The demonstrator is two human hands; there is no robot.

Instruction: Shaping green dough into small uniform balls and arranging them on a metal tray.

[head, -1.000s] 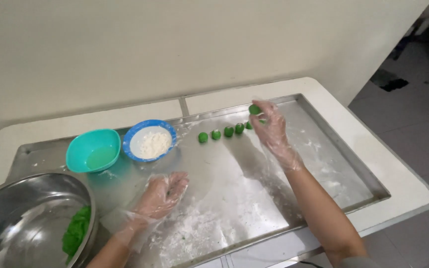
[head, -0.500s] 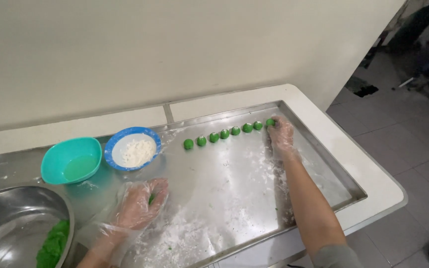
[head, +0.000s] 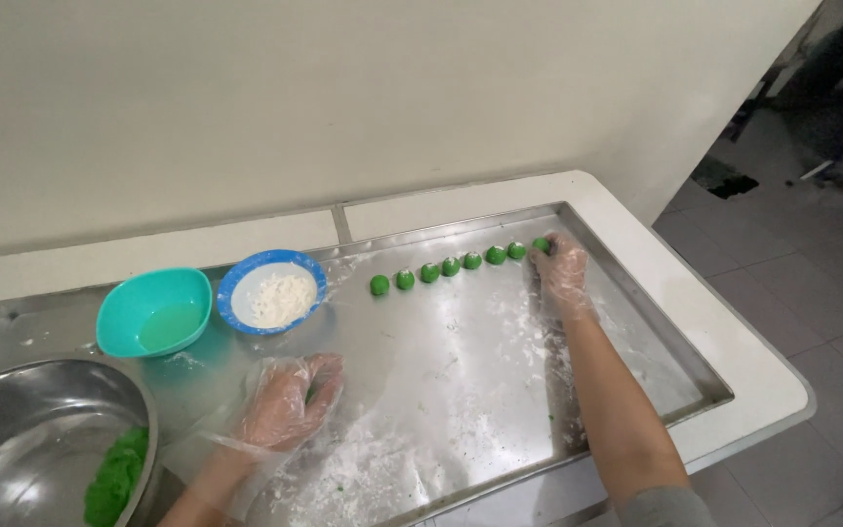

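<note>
**Q:** Now, fingers first. What is each hand doing?

**A:** Right hand [head: 560, 265], gloved in clear plastic: fingers curled down over the last green dough ball [head: 541, 244] at the right end of the row, fingertips touching it. Whether I am pinching it or only pressing on it, I cannot tell. Left hand [head: 290, 400], also gloved: fingers closed into a loose fist around a small green lump [head: 312, 393], which shows only as a sliver between the fingers.

**Q:** Position of the row?

**A:** Row of green balls [head: 450, 265] runs along the far side of the steel tray [head: 636, 322], from near the middle out to the far right. Balls sit just beside one another, not touching as far as I can see. My right hand is at the right end; the left fist rests near the near edge, well apart from the row.

**Q:** Tray surface?

**A:** Dusted with white flour [head: 461, 429], heaviest in the near middle and under my right forearm.

**Q:** Outward from there?

**A:** Blue bowl [head: 271, 291] of white flour just left of the row. Teal bowl [head: 153, 310] with pale liquid touching or nearly touching its left side. Large steel mixing bowl [head: 21, 429] at the near left corner, green dough [head: 114, 478] against its right inner wall. Tray lies on a white counter [head: 753, 351] against a pale wall.
</note>
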